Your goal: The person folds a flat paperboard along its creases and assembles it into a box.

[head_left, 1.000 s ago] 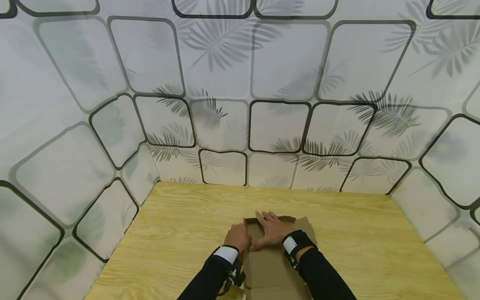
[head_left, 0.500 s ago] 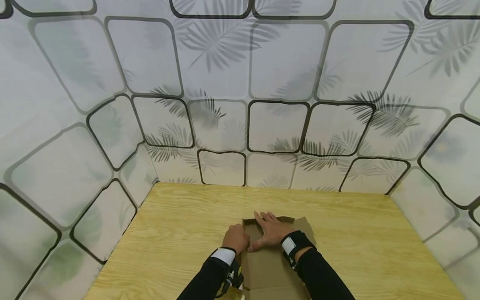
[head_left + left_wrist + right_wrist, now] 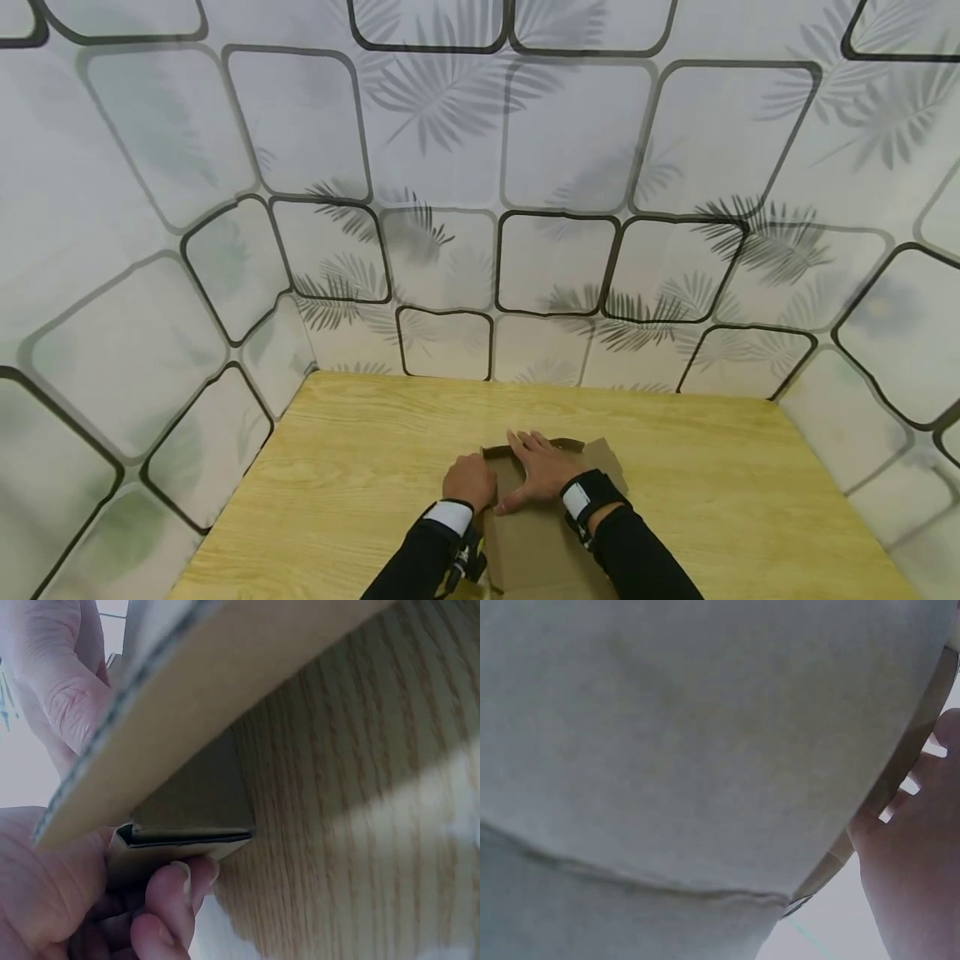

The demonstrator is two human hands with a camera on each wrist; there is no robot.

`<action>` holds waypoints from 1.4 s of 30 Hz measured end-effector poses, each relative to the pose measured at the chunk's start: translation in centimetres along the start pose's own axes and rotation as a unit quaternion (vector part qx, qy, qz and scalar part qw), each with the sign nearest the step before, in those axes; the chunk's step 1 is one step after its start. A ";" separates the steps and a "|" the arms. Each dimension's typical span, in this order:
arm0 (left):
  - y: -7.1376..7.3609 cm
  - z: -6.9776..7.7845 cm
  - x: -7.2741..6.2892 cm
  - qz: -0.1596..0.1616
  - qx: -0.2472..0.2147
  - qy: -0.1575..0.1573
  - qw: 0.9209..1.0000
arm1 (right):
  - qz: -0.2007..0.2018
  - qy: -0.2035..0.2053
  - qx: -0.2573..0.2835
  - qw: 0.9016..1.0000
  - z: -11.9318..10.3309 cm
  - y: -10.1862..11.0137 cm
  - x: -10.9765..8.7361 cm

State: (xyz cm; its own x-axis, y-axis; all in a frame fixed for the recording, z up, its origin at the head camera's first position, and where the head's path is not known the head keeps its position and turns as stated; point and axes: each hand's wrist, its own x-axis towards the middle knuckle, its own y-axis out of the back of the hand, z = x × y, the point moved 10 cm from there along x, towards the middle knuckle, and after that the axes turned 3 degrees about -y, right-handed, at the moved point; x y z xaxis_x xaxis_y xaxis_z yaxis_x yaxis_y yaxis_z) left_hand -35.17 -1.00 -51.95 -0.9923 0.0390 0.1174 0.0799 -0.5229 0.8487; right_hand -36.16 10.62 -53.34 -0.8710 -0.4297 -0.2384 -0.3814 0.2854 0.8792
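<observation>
1. Currently, a cardboard box lies on a wood-grain table, running out of the head view's lower edge.
2. At the box's left edge, the left hand is clamped on a folded flap, fingers curled beneath it.
3. Toward the box's far end, the right hand rests on the cardboard, fingers and thumb spread apart, thumb tip just beside the other hand.
4. Tabletop stretches widely left and right of the box, more narrowly beyond it, to a patterned wall.

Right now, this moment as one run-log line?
left hand: grips folded flap | right hand: spread on cardboard box | cardboard box: on wooden table
</observation>
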 end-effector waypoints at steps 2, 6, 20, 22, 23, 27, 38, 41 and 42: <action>0.0 0.0 -0.1 0.004 0.000 -0.005 1.000 | 0.003 -0.001 -0.003 1.000 -0.1 0.0 -0.1; 0.3 -0.2 -0.6 0.009 0.004 0.002 1.000 | 0.015 0.003 -0.014 1.000 -0.4 0.3 -0.3; 1.0 -0.4 -1.9 0.020 0.040 0.040 0.998 | 0.045 0.038 0.010 0.998 -0.5 1.0 -0.8; 1.0 -0.5 -2.0 0.024 0.044 0.044 0.998 | 0.045 0.036 0.013 0.998 -0.3 0.9 -0.8; 1.0 -0.6 -2.0 0.025 0.043 0.047 0.998 | 0.046 0.035 0.014 0.998 -0.2 0.9 -0.8; 0.9 -0.8 -2.2 0.041 0.036 0.052 0.997 | 0.046 0.031 0.012 0.998 -0.3 1.0 -0.9; 1.0 -0.5 -2.9 0.164 0.051 -0.051 0.984 | 0.071 0.013 0.017 0.997 0.0 1.3 -1.5; 1.3 0.0 -3.2 0.170 0.090 -0.066 0.979 | 0.077 0.009 0.024 0.997 0.1 1.5 -1.6; 1.4 0.1 -3.3 0.169 0.102 -0.068 0.978 | 0.079 0.011 0.023 0.997 0.1 1.6 -1.7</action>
State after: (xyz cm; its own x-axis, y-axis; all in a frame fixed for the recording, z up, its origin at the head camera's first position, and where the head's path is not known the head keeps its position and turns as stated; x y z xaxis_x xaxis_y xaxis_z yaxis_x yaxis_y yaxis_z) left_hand -31.81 -1.78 -51.06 -0.8851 0.0130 0.4653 0.4327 -0.3454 0.8327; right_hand -35.37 11.90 -51.58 -0.9147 -0.3942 -0.0890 -0.2543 0.3903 0.8849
